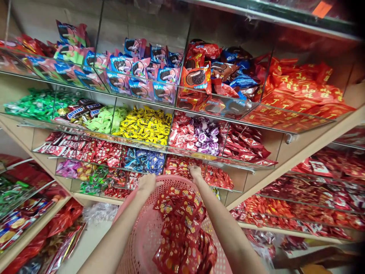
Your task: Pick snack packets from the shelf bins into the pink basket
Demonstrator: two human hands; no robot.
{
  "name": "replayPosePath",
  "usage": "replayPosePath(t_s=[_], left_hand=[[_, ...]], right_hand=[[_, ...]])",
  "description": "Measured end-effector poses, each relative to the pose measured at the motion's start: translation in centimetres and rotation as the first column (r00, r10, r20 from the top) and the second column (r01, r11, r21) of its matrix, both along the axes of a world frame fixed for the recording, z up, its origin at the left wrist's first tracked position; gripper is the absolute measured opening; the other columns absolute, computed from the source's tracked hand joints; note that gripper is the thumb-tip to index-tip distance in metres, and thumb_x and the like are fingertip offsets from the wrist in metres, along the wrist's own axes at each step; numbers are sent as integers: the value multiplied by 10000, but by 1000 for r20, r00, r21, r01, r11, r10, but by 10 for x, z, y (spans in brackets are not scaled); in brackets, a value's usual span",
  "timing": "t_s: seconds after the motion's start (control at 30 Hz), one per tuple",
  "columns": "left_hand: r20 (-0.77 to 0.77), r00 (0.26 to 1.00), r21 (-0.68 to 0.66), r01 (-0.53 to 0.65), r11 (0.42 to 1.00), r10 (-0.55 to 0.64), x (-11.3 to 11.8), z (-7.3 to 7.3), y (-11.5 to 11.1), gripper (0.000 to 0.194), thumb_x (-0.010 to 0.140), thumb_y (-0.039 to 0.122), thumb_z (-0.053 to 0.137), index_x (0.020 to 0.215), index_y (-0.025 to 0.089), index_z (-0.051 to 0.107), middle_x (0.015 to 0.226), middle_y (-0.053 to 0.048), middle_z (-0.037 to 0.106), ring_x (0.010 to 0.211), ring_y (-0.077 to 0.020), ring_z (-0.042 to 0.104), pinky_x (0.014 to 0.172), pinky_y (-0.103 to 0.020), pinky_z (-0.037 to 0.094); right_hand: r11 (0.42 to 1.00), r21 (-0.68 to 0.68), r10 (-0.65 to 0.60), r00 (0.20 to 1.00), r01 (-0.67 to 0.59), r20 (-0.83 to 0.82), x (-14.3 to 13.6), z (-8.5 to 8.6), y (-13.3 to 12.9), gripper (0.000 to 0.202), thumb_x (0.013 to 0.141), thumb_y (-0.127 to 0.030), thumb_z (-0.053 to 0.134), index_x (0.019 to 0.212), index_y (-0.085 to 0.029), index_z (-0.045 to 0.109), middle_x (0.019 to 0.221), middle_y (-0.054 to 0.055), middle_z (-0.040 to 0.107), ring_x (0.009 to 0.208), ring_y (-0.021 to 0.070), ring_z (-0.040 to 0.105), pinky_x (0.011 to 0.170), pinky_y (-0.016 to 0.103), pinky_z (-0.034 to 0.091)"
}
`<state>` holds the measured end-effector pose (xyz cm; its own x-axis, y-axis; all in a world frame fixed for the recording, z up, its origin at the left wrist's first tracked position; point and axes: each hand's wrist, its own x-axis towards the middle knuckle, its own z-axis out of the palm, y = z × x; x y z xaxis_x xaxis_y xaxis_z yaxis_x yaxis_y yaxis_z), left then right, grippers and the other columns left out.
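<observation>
A pink perforated basket (137, 236) is in front of me, with many red candy packets (182, 228) in it. At the basket's far left rim is my left hand (147, 183), its fingers partly hidden and bent over the rim. Beyond the far rim, my right hand (195, 172) reaches to red packets (182, 166) in a lower shelf compartment. Its fingers are bent against them, and I cannot make out what lies between the fingertips. Similar red packets (218, 177) fill the compartment to the right.
Glass-fronted shelves hold yellow candies (146, 123), blue and pink cookie packs (121, 64) and red packs (302, 83). Glass ledges (148, 144) jut out above my hands. Side shelves (285, 228) stand right and left. A clear plastic bag (101, 213) lies on the floor.
</observation>
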<state>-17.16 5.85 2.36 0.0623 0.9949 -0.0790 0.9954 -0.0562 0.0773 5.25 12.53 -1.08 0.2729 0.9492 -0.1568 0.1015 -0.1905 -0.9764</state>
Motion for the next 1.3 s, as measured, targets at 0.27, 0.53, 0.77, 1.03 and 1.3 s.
replayPosePath(t_s=[0.27, 0.53, 0.77, 1.03, 1.3], left_hand=[[3, 1000, -43, -18, 999, 18, 1, 4, 1, 611, 686, 644, 323, 878, 133, 597, 863, -145, 617, 837, -258, 573, 689, -319, 430], [0, 1000, 2, 4, 1000, -4, 0, 1, 0, 629, 687, 656, 295, 834, 129, 605, 837, -143, 625, 803, -265, 580, 678, -337, 433], [12, 1000, -17, -6, 1000, 6, 1, 2, 0, 629, 669, 668, 318, 848, 138, 606, 859, -159, 619, 826, -254, 578, 699, -334, 426], [12, 1000, 27, 2, 1000, -2, 0, -4, 1, 584, 646, 658, 381, 827, 147, 598, 841, -125, 626, 794, -268, 580, 658, -343, 439], [15, 1000, 16, 2, 1000, -3, 0, -2, 0, 641, 660, 676, 320, 853, 133, 599, 856, -149, 616, 810, -266, 575, 671, -333, 435]], right_hand=[[993, -116, -34, 998, 27, -60, 13, 28, -30, 130, 702, -223, 528, 598, -171, 471, 514, 4, 548, 408, 80, 483, 374, 192, 405], [975, 160, 162, 986, -157, -24, 28, 60, -66, 189, 652, -322, 611, 685, -164, 512, 621, -10, 571, 647, 107, 569, 576, 206, 454], [947, 238, 300, 861, -216, -411, 0, 68, -92, 221, 712, -397, 553, 787, -199, 490, 752, -7, 589, 732, 110, 569, 705, 278, 472], [953, -85, 171, 751, -289, -638, -13, 40, -106, 151, 802, -305, 421, 775, -190, 517, 768, 4, 600, 683, 79, 576, 556, 171, 446], [855, 85, 507, 859, -511, 66, -27, 40, -124, 444, 640, -318, 614, 1056, -241, 477, 973, 0, 571, 795, 125, 549, 686, 247, 437]])
